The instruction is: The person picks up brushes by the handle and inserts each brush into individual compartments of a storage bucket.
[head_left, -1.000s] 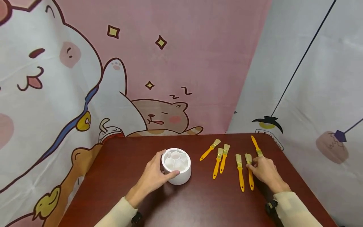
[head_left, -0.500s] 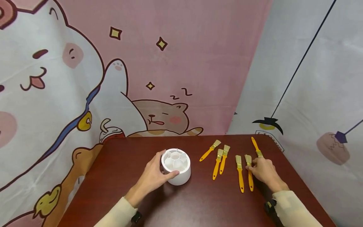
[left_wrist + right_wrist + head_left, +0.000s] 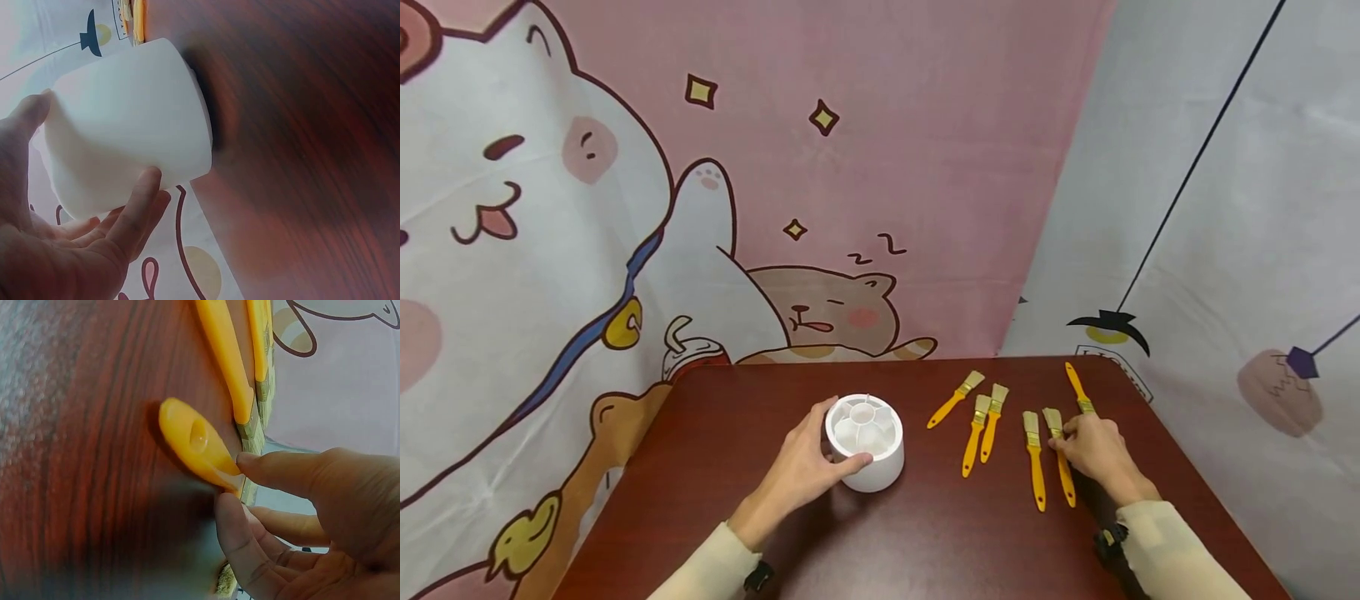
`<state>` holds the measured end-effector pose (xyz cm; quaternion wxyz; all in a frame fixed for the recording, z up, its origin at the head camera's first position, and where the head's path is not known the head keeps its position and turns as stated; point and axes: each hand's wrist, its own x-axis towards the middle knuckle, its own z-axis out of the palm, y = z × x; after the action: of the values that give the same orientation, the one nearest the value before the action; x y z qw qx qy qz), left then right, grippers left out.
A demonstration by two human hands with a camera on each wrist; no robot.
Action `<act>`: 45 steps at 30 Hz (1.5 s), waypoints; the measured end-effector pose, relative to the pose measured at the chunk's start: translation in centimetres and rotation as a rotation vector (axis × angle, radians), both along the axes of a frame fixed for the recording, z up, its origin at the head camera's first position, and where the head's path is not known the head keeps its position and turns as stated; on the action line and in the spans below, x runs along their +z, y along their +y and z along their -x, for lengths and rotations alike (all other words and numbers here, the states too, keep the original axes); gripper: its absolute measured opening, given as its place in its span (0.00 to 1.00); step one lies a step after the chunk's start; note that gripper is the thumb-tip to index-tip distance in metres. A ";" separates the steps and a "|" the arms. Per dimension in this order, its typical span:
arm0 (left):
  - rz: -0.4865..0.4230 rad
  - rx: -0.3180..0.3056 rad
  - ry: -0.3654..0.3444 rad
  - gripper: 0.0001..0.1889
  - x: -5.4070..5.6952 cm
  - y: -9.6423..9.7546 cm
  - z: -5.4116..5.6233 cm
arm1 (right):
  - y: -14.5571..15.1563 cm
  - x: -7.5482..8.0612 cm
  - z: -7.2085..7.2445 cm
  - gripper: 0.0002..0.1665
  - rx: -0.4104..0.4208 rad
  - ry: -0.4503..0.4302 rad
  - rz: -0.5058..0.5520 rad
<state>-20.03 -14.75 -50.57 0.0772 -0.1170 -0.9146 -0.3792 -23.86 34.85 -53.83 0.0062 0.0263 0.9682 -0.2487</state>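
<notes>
Your R hand (image 3: pixel 1101 454) pinches a brush (image 3: pixel 1064 475) near its neck, low at the table (image 3: pixel 940 533), right of a neighbouring brush (image 3: pixel 1035 462); best lift it straight up, w/o twisting. Your L hand (image 3: pixel 805 457) is clamped round the white holder (image 3: pixel 880 472); light pressure should do. R wrist view shows fingertips (image 3: pixel 230 512) on opp. sides; head view shows compartments (image 3: pixel 850 433), L wrist only plain wall.

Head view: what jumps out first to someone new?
Probably the large white cartoon cat on the left of the printed backdrop. Then the round white divided container on the dark red table, gripped by the left hand. Six yellow-handled brushes are to its right, one pinched by the right hand.
</notes>
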 end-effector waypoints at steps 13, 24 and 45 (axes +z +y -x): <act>-0.007 -0.011 -0.004 0.58 0.2 0.0 0.0 | 0.3 -0.1 0.3 0.27 -0.065 -0.036 0.033; -0.002 -0.019 -0.003 0.57 0.2 -0.1 0.2 | 0.2 0.1 0.4 0.32 -0.077 -0.047 0.039; -0.023 -0.033 -0.001 0.57 -0.1 -0.2 0.6 | -0.4 0.9 -0.7 0.25 -0.036 0.066 0.053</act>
<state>-20.59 -14.96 -50.67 0.0718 -0.1311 -0.9082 -0.3908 -23.15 34.48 -52.94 -0.0296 0.0352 0.9603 -0.2751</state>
